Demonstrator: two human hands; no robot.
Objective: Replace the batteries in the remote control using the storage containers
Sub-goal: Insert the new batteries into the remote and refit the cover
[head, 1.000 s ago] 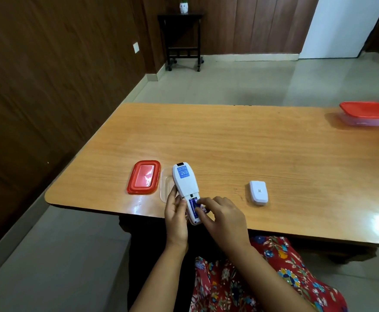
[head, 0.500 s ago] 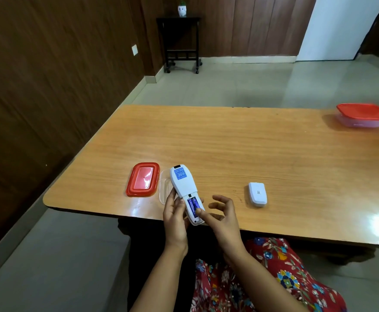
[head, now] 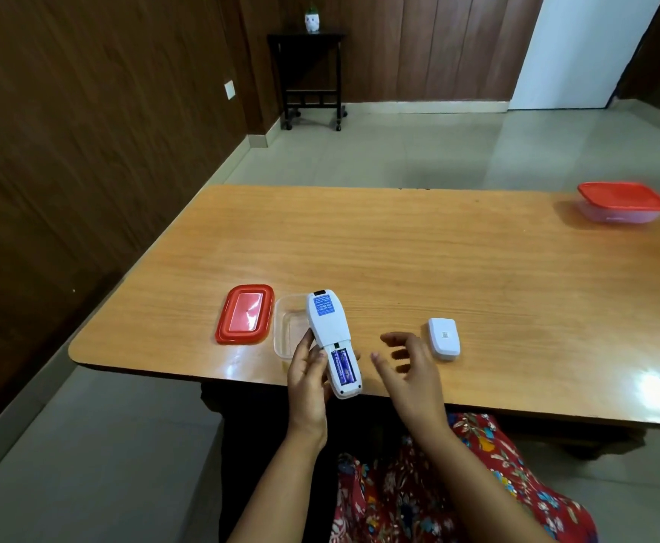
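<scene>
Red lid (head: 245, 314): It lay flat on the surface (head: 438, 260), off its box, at the far left.
Clear box (head: 290, 327): It sat open just beside the lid, partly behind the remote. It looked empty, but the view was too poor to be sure.
Left hand (head: 308, 376): It was wrapped around the side of the remote and held it up over the near edge of the surface.
Remote (head: 332, 339): Its back faced up. Two blue batteries (head: 342, 365) sat side by side in the open slot, so that step looked done.
Right hand (head: 406, 360): It was spread and empty, near the cover.
Back cover (head: 444, 339): It lay on the surface, apart from the remote. It still had to go back on.
Far box (head: 622, 203): It was closed with a red lid, well away at the right.
</scene>
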